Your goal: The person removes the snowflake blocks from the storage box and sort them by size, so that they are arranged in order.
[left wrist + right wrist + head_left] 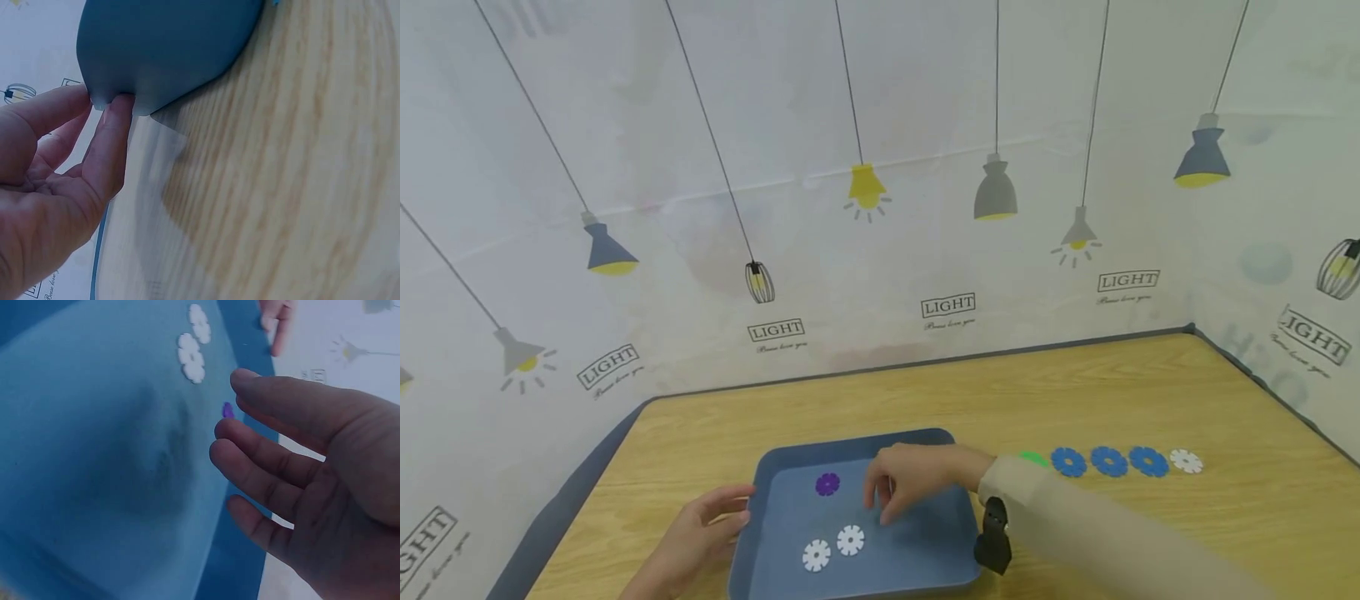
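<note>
A blue tray [850, 454] lies on the table. My left hand [703, 529] is at its left side, fingertips and thumb tip touching the outer wall near the rim; the left wrist view shows these fingers at the tray [169, 50] edge. Over the tray's right half hovers my right hand [913, 479], fingers loosely bent. Nothing sits between its fingers in the right wrist view. Inside the tray are a purple notched disc [827, 484] and two white notched discs, the nearer one [816, 555] at the front and the other [851, 540] just right of it.
On the wooden table [850, 404] to the right runs a row: a green disc [1033, 458] partly covered by my right sleeve [1075, 517], several blue discs [1108, 462] and a white disc [1186, 461]. A lamp-printed wall covering [880, 267] stands behind.
</note>
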`<state>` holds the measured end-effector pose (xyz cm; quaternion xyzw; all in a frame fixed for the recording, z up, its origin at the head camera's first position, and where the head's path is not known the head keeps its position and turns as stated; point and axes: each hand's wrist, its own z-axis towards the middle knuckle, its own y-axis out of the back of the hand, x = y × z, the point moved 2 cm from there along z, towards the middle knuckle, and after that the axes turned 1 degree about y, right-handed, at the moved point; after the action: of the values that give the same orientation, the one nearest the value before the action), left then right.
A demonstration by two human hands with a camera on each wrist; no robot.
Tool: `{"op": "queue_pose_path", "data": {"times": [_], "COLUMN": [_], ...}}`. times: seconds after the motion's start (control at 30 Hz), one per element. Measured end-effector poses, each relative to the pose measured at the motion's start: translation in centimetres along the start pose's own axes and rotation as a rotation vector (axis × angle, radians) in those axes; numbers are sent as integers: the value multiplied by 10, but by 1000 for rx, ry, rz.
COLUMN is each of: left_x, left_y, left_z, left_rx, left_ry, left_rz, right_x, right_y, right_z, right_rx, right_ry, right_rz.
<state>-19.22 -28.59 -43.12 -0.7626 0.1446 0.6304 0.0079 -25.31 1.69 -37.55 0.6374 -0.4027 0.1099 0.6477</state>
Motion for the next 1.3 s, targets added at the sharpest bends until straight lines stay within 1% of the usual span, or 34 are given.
{"op": "queue_pose_path", "data": {"times": [0.1,0.3,0.47,0.67,0.97,1.1,1.17,1.3], "left_x": [0,1,0,-2,-3,-2,-2,-1], "left_y": [0,0,0,-1,-2,-1,-1,-1], "left_z": [0,-1,-2,-1,-1,0,0,1], "left_rx": [0,-20,-29,-32,-42,-33,-30,-38], "left_ry": [-8,5,19,34,32,32,33,37], "left_rz": [-1,5,7,2,18,18,22,25], "right_x": [0,4,7,6,6,7,7,5], "right_y": [-6,-17,-23,-28,-29,-28,-28,-27], "right_z": [14,35,43,49,51,50,49,48], "right_rx": [39,95,113,98,84,77,70,40], "right_ry": [-22,-12,-48,-70,-81,-83,-74,-23], "right_rz": [-65,-176,-218,-253,-262,-247,-227,-172]}}
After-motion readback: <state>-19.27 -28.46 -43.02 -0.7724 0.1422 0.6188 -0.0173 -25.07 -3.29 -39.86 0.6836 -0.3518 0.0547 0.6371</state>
